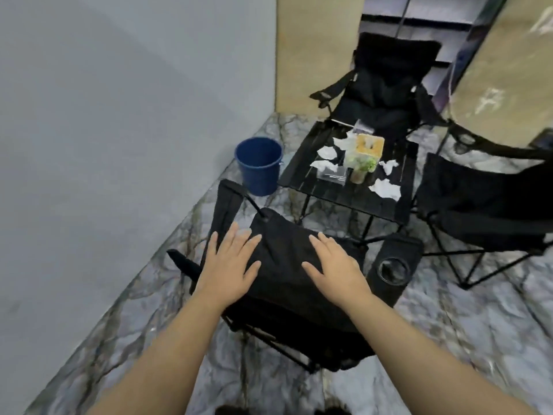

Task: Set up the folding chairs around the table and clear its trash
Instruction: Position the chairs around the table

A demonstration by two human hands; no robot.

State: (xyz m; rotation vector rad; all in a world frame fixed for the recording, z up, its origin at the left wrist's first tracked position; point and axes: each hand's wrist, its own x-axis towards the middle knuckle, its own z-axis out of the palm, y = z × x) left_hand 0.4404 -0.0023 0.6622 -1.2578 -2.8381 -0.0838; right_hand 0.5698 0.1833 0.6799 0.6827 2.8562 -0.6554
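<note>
A black folding chair (287,295) stands just in front of me, its back turned toward me. My left hand (232,263) and my right hand (335,265) rest flat on the top of its fabric back, fingers spread, holding nothing. Beyond it stands a small black table (380,202) littered with several crumpled white tissues (386,188), a tissue box (369,145) and a small potted plant (360,169). Two more black folding chairs stand unfolded: one (386,85) behind the table and one (484,205) to its right.
A blue bucket (258,164) stands on the marble floor left of the table, close to the grey wall (119,115). A clear plastic stand (332,175) lies on the table. The near chair's armrest has a cup holder (392,269).
</note>
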